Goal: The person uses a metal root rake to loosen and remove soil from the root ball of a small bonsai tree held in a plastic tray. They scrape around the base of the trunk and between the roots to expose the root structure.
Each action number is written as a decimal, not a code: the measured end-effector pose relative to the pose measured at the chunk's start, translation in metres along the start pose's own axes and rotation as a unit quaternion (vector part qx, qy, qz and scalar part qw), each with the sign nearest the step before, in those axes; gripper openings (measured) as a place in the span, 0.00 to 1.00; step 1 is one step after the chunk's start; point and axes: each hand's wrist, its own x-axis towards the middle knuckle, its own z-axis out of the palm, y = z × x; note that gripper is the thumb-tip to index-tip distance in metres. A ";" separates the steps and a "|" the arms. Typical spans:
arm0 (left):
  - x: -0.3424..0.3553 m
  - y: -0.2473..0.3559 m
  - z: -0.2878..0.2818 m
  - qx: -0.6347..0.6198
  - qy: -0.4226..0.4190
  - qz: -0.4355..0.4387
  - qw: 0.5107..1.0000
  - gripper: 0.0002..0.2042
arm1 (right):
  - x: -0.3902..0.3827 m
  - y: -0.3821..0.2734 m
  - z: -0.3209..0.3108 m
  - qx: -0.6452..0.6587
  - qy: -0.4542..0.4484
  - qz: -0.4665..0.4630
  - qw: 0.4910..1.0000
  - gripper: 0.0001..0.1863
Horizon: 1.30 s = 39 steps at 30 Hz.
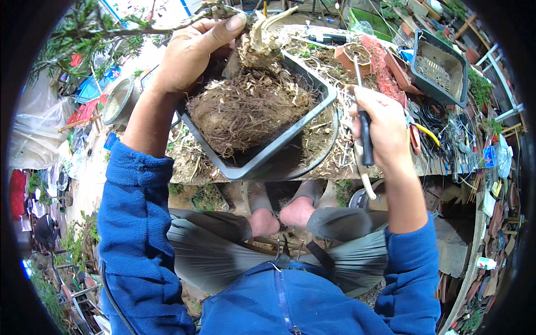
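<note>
My left hand [192,53] is closed round the base of a small tree's trunk [259,47], its thumb on top. A leafy branch [125,30] stretches away to the left. Below the trunk, the matted root ball [251,111] sits in a dark grey rectangular plastic pot [271,158], tilted on the table. To the right of the pot, my right hand [385,123] is closed on a black-handled screwdriver-like tool [367,139], its thin metal shaft pointing away from me. A pale curved stick-like piece [364,178] hangs below the same hand; whether it is held too, I cannot tell.
Loose soil and root scraps cover the table round the pot. Beyond my right hand are a small terracotta pot [357,56], a black plastic tray [441,70] and yellow-handled pliers [427,134] beside black cables. A grey bucket [120,100] stands at the left.
</note>
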 end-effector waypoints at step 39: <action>-0.017 0.039 -0.017 -0.148 0.010 -0.059 0.987 0.42 | 0.046 0.047 -0.083 -0.574 0.079 -0.277 0.767 0.15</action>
